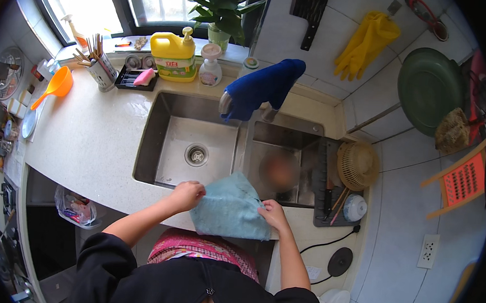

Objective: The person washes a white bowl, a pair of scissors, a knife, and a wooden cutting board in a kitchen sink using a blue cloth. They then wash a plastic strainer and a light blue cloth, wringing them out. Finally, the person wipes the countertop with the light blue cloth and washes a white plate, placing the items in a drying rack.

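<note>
Pale-blue fabric cloth point(232, 214): spread between the two hands at the near side of the double-basin stainless-steel sink point(199, 129); its peak points to 12 o'clock over the near rim, its lower edge drops towards 6 past the cream stone counter point(81, 134).
Left hand point(186, 196): at the cloth's 10 o'clock, fingers drawn together in a pinch on its left edge.
Right hand point(273, 214): close to the cloth's 3 o'clock, fingers likewise nipped together on its right edge.
Cloth and fingers: the long axis runs roughly from 9 to 3, hand to hand; neither hand is clearly nearer, as each has an edge; the sink lies at 12 from both.
Dark-blue cloth point(264, 88): at 1 o'clock from the pale one, draped over grey metal and covering most of it.
Right basin: a reddish shape point(280, 171) inside is too blurred to name.
Hidden parts: fingertips behind the fabric and the near end of the sink's divider; whether the pale cloth rests on the counter, I cannot tell.
</note>
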